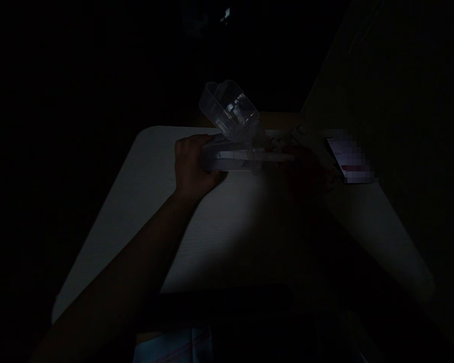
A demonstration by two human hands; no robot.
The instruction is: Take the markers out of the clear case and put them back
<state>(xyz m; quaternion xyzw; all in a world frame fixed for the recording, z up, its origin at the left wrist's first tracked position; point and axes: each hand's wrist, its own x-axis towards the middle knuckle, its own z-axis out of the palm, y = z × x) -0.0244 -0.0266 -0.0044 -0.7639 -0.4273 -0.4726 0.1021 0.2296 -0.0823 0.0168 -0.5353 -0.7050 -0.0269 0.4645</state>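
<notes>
The scene is very dark. My left hand [192, 164] is wrapped around the left end of a flat clear plastic container [245, 157] lying on a white table [144, 201]. A second clear plastic tub [229, 108] sits tilted on top of it, its opening facing up and left. My right hand [304, 169] is only a dim dark shape at the container's right end; its fingers cannot be made out.
A phone with a lit screen [350, 159] lies on the table at the right. The table's far edge runs just behind the containers. A dark strip [227, 297] lies along the near edge, with pale striped cloth [181, 345] below it.
</notes>
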